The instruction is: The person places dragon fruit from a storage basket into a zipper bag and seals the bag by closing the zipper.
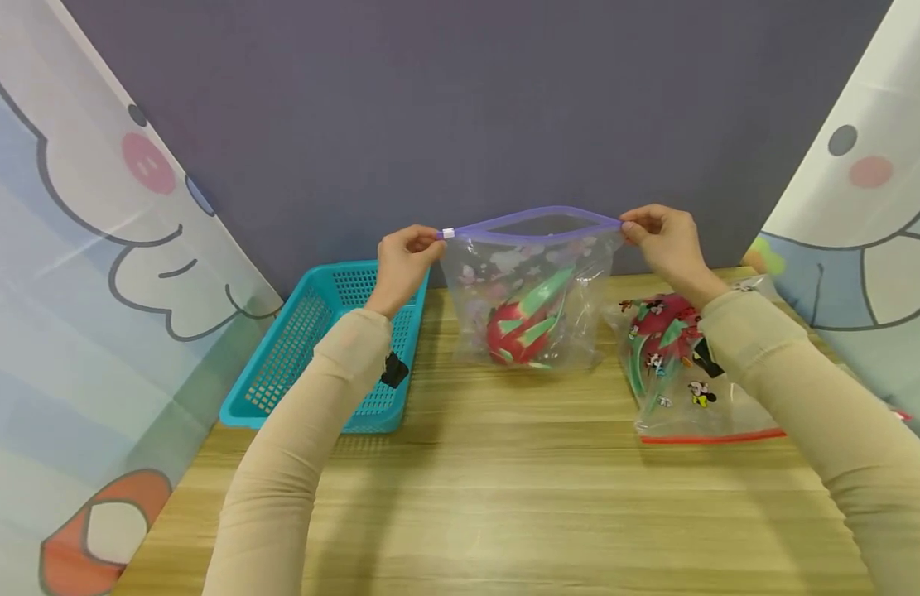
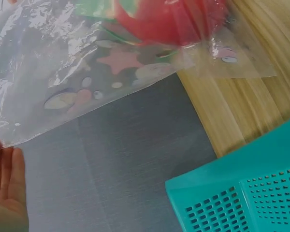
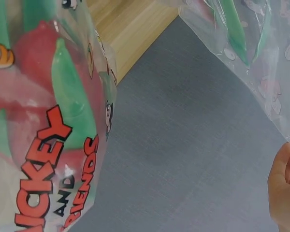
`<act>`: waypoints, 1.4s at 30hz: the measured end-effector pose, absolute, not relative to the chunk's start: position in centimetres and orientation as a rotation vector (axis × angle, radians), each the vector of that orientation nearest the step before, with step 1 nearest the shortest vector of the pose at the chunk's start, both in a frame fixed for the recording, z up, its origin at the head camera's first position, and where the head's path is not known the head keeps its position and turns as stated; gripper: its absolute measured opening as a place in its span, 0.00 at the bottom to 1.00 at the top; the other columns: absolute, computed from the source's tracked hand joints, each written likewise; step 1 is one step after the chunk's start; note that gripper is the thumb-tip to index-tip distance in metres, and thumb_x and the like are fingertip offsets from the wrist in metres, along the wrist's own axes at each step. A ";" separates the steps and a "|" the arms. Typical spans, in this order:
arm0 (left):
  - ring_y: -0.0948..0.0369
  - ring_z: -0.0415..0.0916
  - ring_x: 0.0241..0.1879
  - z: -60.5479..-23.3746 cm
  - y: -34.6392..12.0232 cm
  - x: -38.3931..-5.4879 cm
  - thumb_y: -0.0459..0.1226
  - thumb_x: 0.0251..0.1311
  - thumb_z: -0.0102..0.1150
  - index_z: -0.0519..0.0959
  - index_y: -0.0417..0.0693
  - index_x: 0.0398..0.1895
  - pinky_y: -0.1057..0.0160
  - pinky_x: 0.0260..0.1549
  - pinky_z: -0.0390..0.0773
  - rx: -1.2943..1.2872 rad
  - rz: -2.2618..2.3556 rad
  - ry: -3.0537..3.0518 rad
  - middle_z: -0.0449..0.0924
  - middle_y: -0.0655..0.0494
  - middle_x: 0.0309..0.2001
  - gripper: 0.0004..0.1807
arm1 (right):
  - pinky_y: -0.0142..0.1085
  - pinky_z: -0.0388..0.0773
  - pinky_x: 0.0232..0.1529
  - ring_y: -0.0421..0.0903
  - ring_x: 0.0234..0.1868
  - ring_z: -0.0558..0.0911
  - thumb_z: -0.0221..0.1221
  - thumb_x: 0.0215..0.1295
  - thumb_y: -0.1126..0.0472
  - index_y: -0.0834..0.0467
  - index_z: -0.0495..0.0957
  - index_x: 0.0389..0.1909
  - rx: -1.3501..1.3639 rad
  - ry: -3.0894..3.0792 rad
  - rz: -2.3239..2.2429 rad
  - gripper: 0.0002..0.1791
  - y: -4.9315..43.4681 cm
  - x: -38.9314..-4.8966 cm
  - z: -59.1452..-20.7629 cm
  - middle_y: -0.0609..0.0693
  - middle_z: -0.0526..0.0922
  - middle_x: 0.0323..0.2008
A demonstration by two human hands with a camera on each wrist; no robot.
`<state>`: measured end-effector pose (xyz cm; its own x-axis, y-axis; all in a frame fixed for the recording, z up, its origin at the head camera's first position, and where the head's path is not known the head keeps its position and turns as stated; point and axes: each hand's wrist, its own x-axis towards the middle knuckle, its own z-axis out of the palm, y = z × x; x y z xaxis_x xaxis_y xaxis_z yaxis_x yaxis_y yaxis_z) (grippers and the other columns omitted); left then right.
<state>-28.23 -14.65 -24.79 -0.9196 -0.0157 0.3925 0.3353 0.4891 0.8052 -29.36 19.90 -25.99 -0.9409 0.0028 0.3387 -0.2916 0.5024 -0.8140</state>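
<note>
A clear zip bag with a purple zip edge hangs upright between both hands, its mouth gaping. Inside it, at the bottom, lies a red and green dragon fruit. My left hand pinches the left end of the zip edge, beside a white slider. The right end of that edge is pinched by my right hand. In the left wrist view the bag shows printed sea figures, and fingertips hold its corner. The right wrist view has the right hand at the opposite corner.
On the right, under the right forearm, lies a second zip bag with a red edge, cartoon prints and another dragon fruit in it. A turquoise basket stands at the left, partly behind the left arm. A grey wall rises behind the wooden table.
</note>
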 end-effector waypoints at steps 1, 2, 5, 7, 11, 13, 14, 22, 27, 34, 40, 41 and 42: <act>0.57 0.78 0.35 -24.9 -14.7 -28.3 0.39 0.57 0.60 0.81 0.46 0.38 0.63 0.37 0.76 -0.275 -1.402 -2.372 0.82 0.51 0.34 0.08 | 0.21 0.71 0.34 0.29 0.31 0.76 0.51 0.66 0.54 0.63 0.75 0.50 0.236 -2.461 1.416 0.18 19.8 -29.3 -26.0 0.35 0.77 0.29; 0.57 0.78 0.35 -25.1 -14.8 -28.2 0.39 0.57 0.61 0.81 0.46 0.37 0.64 0.36 0.75 -0.281 -1.400 -2.361 0.82 0.51 0.34 0.08 | 0.22 0.71 0.35 0.29 0.32 0.76 0.51 0.66 0.54 0.62 0.75 0.50 0.226 -2.472 1.411 0.19 19.8 -29.2 -25.9 0.35 0.77 0.30; 0.55 0.79 0.36 -25.4 -14.9 -28.2 0.39 0.57 0.61 0.81 0.45 0.36 0.64 0.36 0.76 -0.290 -1.415 -2.352 0.82 0.51 0.33 0.08 | 0.25 0.70 0.37 0.29 0.34 0.76 0.51 0.66 0.51 0.61 0.75 0.51 0.199 -2.498 1.407 0.20 19.7 -29.0 -25.9 0.36 0.79 0.33; 0.55 0.79 0.37 -25.5 -14.9 -28.2 0.39 0.57 0.60 0.81 0.45 0.36 0.64 0.36 0.76 -0.297 -1.420 -2.356 0.82 0.50 0.34 0.08 | 0.26 0.69 0.38 0.29 0.35 0.74 0.51 0.66 0.51 0.60 0.75 0.52 0.173 -2.487 1.393 0.20 19.5 -28.8 -25.9 0.40 0.80 0.36; 0.57 0.79 0.36 -25.7 -15.0 -28.2 0.38 0.57 0.60 0.81 0.44 0.36 0.64 0.37 0.77 -0.313 -1.414 -2.352 0.82 0.49 0.34 0.08 | 0.25 0.71 0.40 0.32 0.40 0.75 0.51 0.66 0.53 0.58 0.75 0.53 0.156 -2.394 1.405 0.19 18.1 -28.6 -25.5 0.49 0.80 0.46; 0.56 0.80 0.36 -25.7 -15.0 -28.2 0.38 0.57 0.60 0.81 0.44 0.36 0.63 0.37 0.77 -0.317 -1.421 -2.343 0.82 0.49 0.34 0.07 | 0.27 0.72 0.44 0.36 0.44 0.76 0.52 0.66 0.54 0.58 0.75 0.53 0.190 -2.345 1.410 0.19 16.9 -28.4 -25.1 0.52 0.80 0.49; 0.56 0.80 0.37 -25.8 -15.0 -28.2 0.38 0.57 0.60 0.81 0.44 0.36 0.63 0.38 0.77 -0.320 -1.424 -2.341 0.82 0.49 0.34 0.08 | 0.30 0.73 0.47 0.38 0.47 0.77 0.52 0.66 0.54 0.58 0.75 0.53 0.231 -2.324 1.405 0.18 16.3 -28.3 -24.9 0.54 0.79 0.50; 0.61 0.80 0.36 -26.1 -14.9 -27.8 0.38 0.57 0.60 0.82 0.45 0.36 0.63 0.40 0.78 -0.350 -1.413 -2.335 0.83 0.49 0.35 0.07 | 0.45 0.73 0.54 0.53 0.51 0.78 0.57 0.61 0.65 0.65 0.77 0.47 0.831 -2.194 1.175 0.14 11.6 -27.7 -24.1 0.59 0.80 0.47; 0.61 0.80 0.37 -25.9 -14.3 -27.7 0.37 0.57 0.60 0.82 0.43 0.36 0.64 0.40 0.78 -0.396 -1.426 -2.290 0.83 0.48 0.37 0.08 | 0.45 0.74 0.52 0.53 0.49 0.79 0.60 0.58 0.67 0.65 0.78 0.47 1.083 -2.178 1.059 0.15 8.8 -27.6 -23.4 0.58 0.81 0.46; 0.57 0.81 0.36 -25.4 -12.8 -27.0 0.33 0.55 0.61 0.82 0.38 0.35 0.66 0.37 0.77 -0.479 -1.406 -2.254 0.82 0.44 0.35 0.07 | 0.44 0.71 0.57 0.50 0.55 0.75 0.60 0.58 0.63 0.61 0.76 0.51 1.163 -2.305 1.167 0.19 6.6 -28.1 -23.1 0.55 0.79 0.51; 0.52 0.81 0.36 -24.3 -11.4 -24.7 0.28 0.57 0.57 0.80 0.31 0.36 0.66 0.37 0.78 -0.538 -1.418 -2.260 0.81 0.39 0.36 0.07 | 0.44 0.73 0.53 0.49 0.48 0.79 0.60 0.58 0.63 0.62 0.79 0.47 1.178 -2.324 1.280 0.15 6.1 -28.5 -24.1 0.55 0.81 0.45; 0.51 0.81 0.37 -24.3 -11.3 -24.6 0.28 0.57 0.57 0.80 0.31 0.36 0.67 0.37 0.78 -0.545 -1.415 -2.254 0.81 0.38 0.36 0.07 | 0.43 0.75 0.51 0.48 0.46 0.79 0.60 0.58 0.62 0.62 0.80 0.46 1.179 -2.313 1.280 0.15 6.0 -28.5 -24.2 0.55 0.82 0.44; 0.51 0.81 0.36 -24.4 -11.2 -24.5 0.28 0.57 0.57 0.80 0.30 0.36 0.68 0.36 0.78 -0.549 -1.412 -2.249 0.81 0.38 0.36 0.07 | 0.41 0.75 0.50 0.47 0.45 0.80 0.60 0.58 0.62 0.62 0.81 0.44 1.181 -2.298 1.277 0.14 6.0 -28.5 -24.3 0.55 0.82 0.42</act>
<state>-24.54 -11.20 -24.37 -0.8306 0.1034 0.5472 0.5378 0.4043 0.7398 -28.54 5.98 -24.26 -0.6363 -0.5285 0.5619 -0.7562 0.2836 -0.5896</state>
